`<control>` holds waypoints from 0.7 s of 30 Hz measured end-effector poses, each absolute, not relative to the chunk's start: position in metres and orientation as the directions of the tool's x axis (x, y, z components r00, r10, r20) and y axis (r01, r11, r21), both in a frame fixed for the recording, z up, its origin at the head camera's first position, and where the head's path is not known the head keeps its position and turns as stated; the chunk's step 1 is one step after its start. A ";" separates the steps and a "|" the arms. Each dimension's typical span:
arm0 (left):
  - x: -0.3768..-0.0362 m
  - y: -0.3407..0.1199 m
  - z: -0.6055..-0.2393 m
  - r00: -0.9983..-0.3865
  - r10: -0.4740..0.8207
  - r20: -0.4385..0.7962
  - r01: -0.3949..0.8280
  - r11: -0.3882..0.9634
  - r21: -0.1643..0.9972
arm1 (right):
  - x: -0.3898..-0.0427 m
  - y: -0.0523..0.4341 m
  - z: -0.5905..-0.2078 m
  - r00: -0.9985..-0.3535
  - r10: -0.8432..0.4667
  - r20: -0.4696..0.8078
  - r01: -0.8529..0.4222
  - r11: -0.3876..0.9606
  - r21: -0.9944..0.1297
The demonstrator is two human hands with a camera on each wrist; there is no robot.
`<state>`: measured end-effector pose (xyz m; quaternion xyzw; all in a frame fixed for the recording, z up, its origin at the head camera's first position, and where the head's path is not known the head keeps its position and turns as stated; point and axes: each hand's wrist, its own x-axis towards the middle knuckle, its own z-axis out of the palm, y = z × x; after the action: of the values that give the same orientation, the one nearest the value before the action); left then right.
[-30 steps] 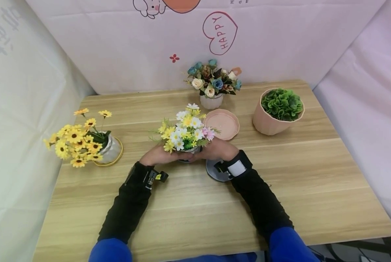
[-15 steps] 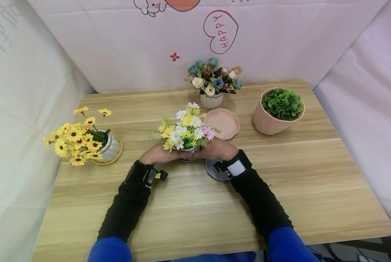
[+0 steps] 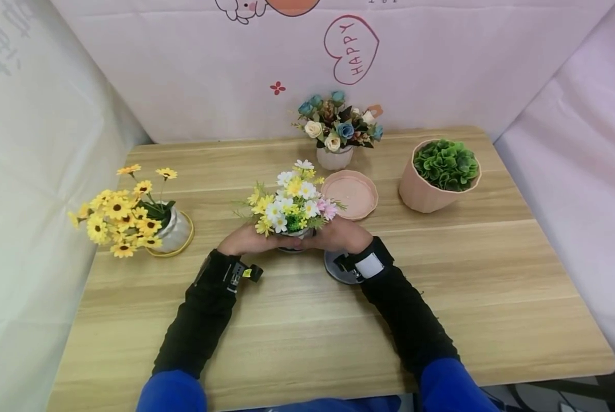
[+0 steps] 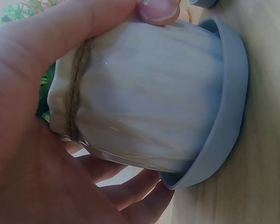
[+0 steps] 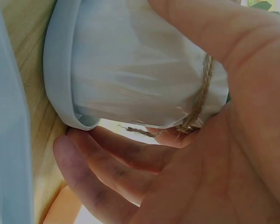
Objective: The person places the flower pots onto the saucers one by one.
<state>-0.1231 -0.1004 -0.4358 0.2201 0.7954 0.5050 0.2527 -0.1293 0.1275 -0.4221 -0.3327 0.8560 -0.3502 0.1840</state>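
A person's two hands cup a small white pot (image 3: 293, 233) of mixed white, yellow and pink daisies (image 3: 290, 200) at the centre of a pale wooden table (image 3: 492, 274). The left hand (image 3: 242, 240) wraps the pot from its own side, thumb laid over the top and fingers curled beneath, as the left wrist view shows (image 4: 46, 93); the right hand (image 3: 340, 234) mirrors it from the other side, its fingers (image 5: 107, 177) curled under the pot's belly and thumb across the upper wall. Both forearms, in black sleeves with blue above the elbow, angle inward from the near edge so that the hands meet around the pot.

Seen from the wrists, the pot is ribbed, bound with a loop of brown twine (image 4: 77, 88) near its rim, and sits in a pale blue-grey saucer (image 4: 228, 107) that rests on the tabletop. A second grey saucer (image 3: 338, 268) lies just beside the right wrist.

A jar of yellow sunflowers (image 3: 127, 214) stands at the table's left edge, a pink dish (image 3: 349, 194) lies just behind the held bouquet, a white pot of blue and cream roses (image 3: 335, 134) stands against the backdrop, and a pink pot of green succulent leaves (image 3: 438, 174) stands to the right
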 end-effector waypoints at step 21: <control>-0.130 -0.125 -0.437 -0.824 0.516 -0.234 0.031 0.454 0.890 | -0.138 0.104 -0.431 -0.681 -0.723 0.114 -0.652 0.528 -0.544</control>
<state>-0.1298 -0.1250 -0.4370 0.1676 0.8168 0.4949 0.2448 -0.1377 0.1040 -0.4314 -0.3942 0.8719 -0.2835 0.0630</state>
